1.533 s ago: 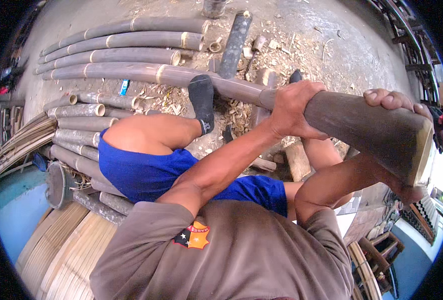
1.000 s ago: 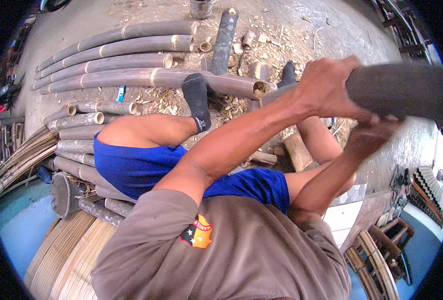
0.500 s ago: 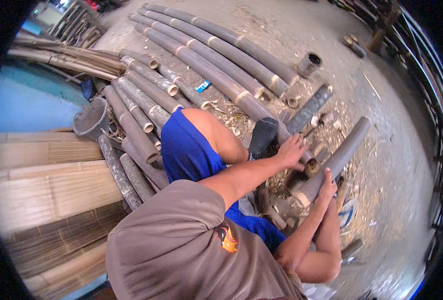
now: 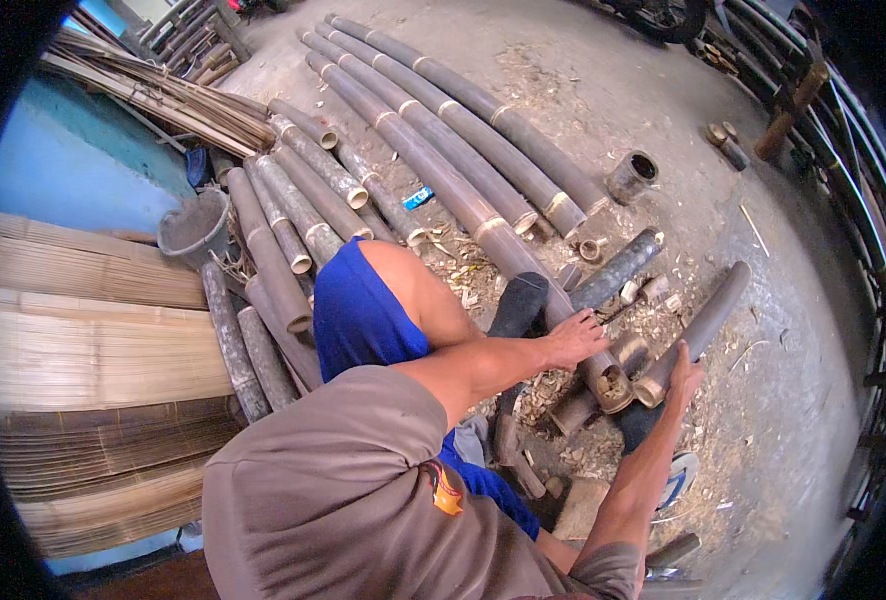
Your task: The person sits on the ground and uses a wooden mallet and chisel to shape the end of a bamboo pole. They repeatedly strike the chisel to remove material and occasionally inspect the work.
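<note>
My left hand (image 4: 575, 338) lies flat, fingers spread, on a long pole (image 4: 463, 195) running away up-left; its cut end sits just beyond my fingertips. My right hand (image 4: 685, 372), fingers loosely open, touches a short tube (image 4: 698, 330) angled up-right on the floor (image 4: 793, 400).

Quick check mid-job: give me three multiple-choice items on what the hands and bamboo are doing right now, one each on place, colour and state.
1. Where does the left hand rest?
A. on the long bamboo pole
B. on the bucket
C. on the woven mats

2. What colour are the shorts?
A. red
B. blue
C. white

3. How is the short bamboo piece lying?
A. standing upright
B. lifted overhead
C. on the ground, right hand at its near end

Answers: 1 A, fingers lie on the pole near its cut end; 2 B, blue cloth over the thigh; 3 C, it lies on the concrete.
</note>
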`<state>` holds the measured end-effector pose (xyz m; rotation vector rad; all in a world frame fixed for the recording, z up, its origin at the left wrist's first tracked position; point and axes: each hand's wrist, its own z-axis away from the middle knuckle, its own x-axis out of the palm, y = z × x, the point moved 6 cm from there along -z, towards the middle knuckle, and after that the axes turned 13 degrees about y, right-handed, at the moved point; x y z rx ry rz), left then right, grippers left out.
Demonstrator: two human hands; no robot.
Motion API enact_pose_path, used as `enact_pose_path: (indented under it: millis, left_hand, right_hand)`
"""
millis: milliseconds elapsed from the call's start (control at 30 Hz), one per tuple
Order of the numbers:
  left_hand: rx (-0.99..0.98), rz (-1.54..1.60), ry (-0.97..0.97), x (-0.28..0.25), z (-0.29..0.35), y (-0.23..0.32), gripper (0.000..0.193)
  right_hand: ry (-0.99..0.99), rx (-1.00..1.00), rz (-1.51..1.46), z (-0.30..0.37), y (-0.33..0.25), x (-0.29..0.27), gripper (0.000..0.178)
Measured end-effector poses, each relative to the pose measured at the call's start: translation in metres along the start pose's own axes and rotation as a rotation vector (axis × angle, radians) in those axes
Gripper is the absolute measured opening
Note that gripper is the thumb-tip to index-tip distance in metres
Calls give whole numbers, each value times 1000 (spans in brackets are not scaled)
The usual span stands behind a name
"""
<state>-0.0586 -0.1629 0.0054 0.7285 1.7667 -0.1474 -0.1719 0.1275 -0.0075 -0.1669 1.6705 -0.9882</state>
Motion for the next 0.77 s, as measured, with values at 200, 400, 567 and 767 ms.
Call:
enact_pose_path:
  millis: [200,400,567,767]
  left_hand:
    - [-32,65,-36,-5,-1,3,81]
    - [-49,51,-97,-7,-2,4,82]
    - [-53,-3,-208,-2,-8,-1,61]
    - [17,-51,-148,-6,-6,-3,86]
  right_hand:
    - [18,-68,-58,-18,0,1,77]
    - [-12,-183,28,-39,9,15,86]
    - [74,-2,11,-4,21,19,85]
    - [243,166,-366,110,57,-42,60]
